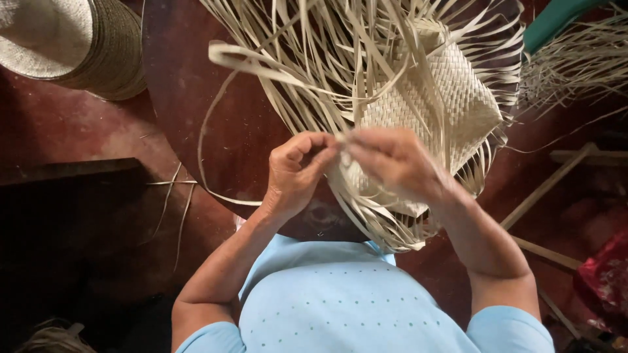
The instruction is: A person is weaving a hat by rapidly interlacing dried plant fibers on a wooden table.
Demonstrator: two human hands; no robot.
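Woven straw mat [428, 98] lies upper right of your pinch; both hands, left hand [297, 171] and right hand [392, 163], meet at frame centre, fingers closed on one strip [342, 136].

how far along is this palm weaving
Done: a tight plaited panel already forms the middle of the piece. In hand: the left hand and right hand pinch strips together at its near edge, above the round dark table. Left: many loose strips fan out unwoven on all sides, so the outer part appears unfinished.
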